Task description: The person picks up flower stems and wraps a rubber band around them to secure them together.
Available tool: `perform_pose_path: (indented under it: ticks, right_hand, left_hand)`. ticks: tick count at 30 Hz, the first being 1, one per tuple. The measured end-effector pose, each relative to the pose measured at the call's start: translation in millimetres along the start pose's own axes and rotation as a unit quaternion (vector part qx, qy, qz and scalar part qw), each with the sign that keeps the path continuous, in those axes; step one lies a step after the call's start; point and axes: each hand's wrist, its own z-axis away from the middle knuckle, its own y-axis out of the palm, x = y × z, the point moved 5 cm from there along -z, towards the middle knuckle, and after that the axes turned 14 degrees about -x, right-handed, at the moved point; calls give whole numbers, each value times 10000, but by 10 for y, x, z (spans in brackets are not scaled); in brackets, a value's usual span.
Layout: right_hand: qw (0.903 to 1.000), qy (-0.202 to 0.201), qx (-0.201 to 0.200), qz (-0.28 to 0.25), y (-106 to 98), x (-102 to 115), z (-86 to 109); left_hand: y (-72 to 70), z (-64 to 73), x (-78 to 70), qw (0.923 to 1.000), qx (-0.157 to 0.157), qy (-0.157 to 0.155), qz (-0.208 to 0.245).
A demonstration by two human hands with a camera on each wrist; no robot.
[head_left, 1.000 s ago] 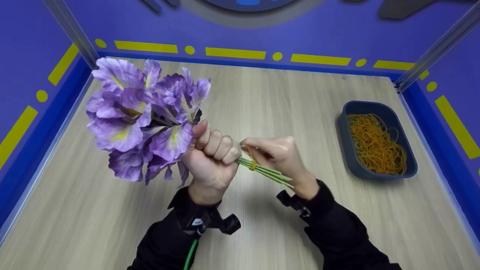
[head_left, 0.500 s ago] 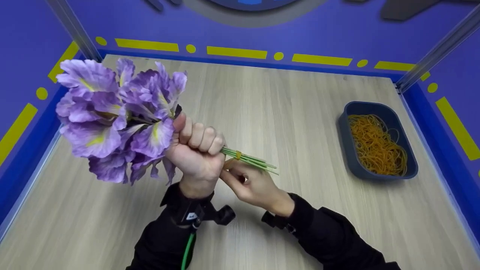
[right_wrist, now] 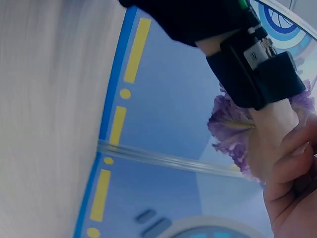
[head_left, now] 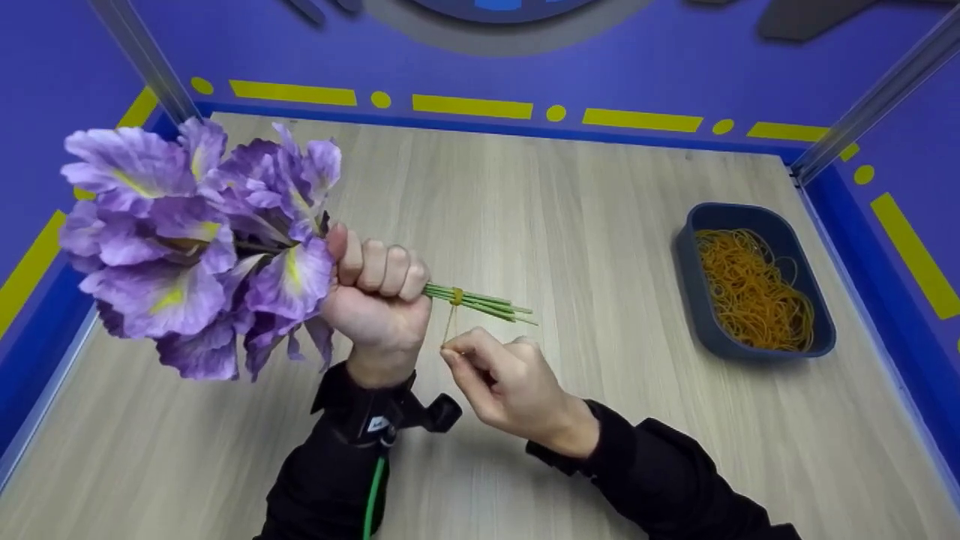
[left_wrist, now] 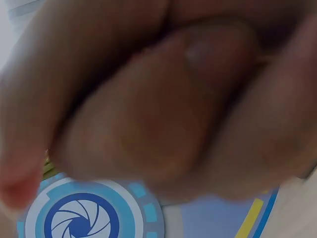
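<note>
In the head view my left hand [head_left: 382, 292] grips a bunch of purple flowers [head_left: 187, 240] by its green stems [head_left: 491, 304], blooms to the left and cut ends to the right. A yellowish rubber band [head_left: 457, 297] is wrapped round the stems just right of that fist. Below the stems, my right hand [head_left: 517, 382] pinches a loop of this band between thumb and forefinger and stretches it downward. The left wrist view is filled by blurred curled fingers [left_wrist: 148, 109]. In the right wrist view some purple petals [right_wrist: 230, 129] show behind the left wrist.
A dark blue-grey box [head_left: 694, 300] holding a heap of rubber bands [head_left: 750, 289] stands at the right on the wooden table [head_left: 570, 210]. Blue panels [head_left: 465, 75] with yellow marks enclose the table at the back and sides.
The bunch and my left hand have shifted left. My right hand has gone from over the stems to below them, moving left and down, and now draws a band loop away from them.
</note>
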Motion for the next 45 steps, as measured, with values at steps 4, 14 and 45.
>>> perform_pose_path:
  ticks: [4,14,45]
  right_hand:
    - [9980,-420,-348,318,-170,87,-88]
    - [9974,231,-191,-654,-505,142,-261]
    - [9281,2370,1682,-2327,-1032,-307,-330]
  left_hand:
    - [-1,8,13,9999,26,-104,11]
    - [18,45,84,9993,166,-207,-271]
    - [56,44,49,9989,-366,-279,-124]
